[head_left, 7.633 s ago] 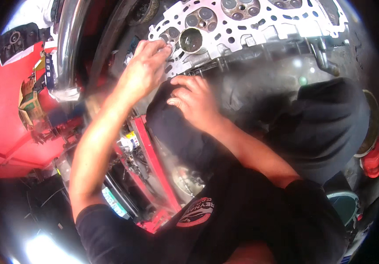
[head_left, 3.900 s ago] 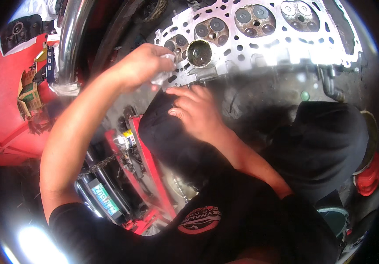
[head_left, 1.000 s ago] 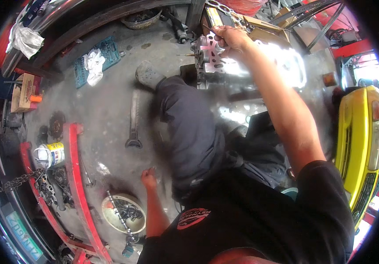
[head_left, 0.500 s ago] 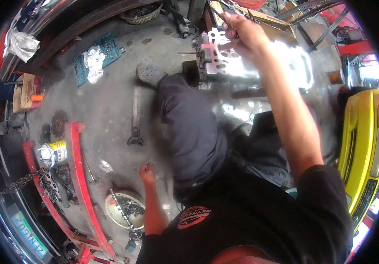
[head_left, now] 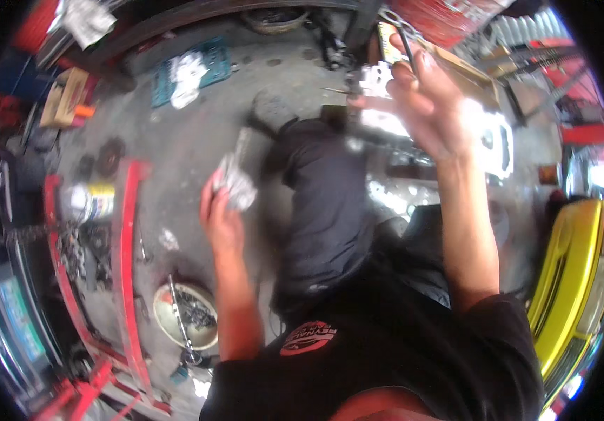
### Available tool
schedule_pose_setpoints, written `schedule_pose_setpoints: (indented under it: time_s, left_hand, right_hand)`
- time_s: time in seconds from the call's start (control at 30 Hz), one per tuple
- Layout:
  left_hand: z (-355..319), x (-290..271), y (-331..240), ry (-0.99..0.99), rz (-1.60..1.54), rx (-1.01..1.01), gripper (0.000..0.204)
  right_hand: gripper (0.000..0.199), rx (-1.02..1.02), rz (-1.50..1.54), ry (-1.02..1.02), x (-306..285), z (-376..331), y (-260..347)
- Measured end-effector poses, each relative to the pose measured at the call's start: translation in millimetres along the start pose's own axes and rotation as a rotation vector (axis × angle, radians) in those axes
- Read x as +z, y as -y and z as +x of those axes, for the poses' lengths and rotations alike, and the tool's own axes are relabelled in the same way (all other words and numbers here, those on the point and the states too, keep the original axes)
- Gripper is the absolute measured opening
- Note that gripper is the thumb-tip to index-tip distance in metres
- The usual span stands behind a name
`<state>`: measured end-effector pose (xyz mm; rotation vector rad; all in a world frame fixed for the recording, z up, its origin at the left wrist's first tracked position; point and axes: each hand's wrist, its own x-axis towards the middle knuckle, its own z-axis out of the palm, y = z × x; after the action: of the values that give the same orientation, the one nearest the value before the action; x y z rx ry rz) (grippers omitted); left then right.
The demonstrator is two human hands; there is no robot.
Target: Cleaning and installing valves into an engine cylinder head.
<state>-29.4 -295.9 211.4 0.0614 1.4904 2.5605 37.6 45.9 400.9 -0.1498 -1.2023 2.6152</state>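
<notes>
My left hand [head_left: 222,219] is raised over the floor, its fingers closed on a crumpled whitish rag [head_left: 237,186]. At the upper right, my right hand [head_left: 434,109] grips a thin dark rod [head_left: 406,48] between thumb and fingers; motion blurs it, and the rod's kind does not show. Beneath that hand lies a bright metal engine part [head_left: 500,144] with a flat, holed face, like a cylinder head. My hand and forearm hide its middle, and glare washes out much of its top.
Left of my legs stand a red metal frame [head_left: 129,231] and a round tub of metal parts [head_left: 210,335]. A blue tool case [head_left: 161,88] with a white cloth [head_left: 188,78] lies farther off. A yellow bumper [head_left: 565,259] is at the right; a cardboard box [head_left: 476,76] sits behind the engine part.
My left hand has moved forward and now shows a rag in it. My right hand has turned and come nearer, still above the engine part. The whole view has shifted and blurred.
</notes>
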Motion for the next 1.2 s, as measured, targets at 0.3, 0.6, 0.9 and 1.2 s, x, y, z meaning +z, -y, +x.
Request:
schedule_pose_setpoints:
  time_s: [0.3,0.6,0.9,1.2]
  left_hand:
    - [26.6,147.5,-95.8,0.588,1.271,0.931,0.050]
    - [55.7,-36.4,-59.3,0.279,1.783,0.764,0.037]
    - [-117.6,-245.3,57.7,0.331,1.863,-0.179,0.023]
    - [-144.9,-266.7,110.0,0.292,1.275,-0.451,0.016]
  right_hand:
    - [0.038,0.129,0.061,0.173,65.9,10.5,-60.5]
    - [0.030,-0.024,0.094,0.184,75.5,7.3,-75.1]
    - [0.037,0.045,-0.365,-0.324,-70.8,16.4,32.1]
    - [0.026,0.423,-0.987,-0.249,-70.7,65.7,12.0]
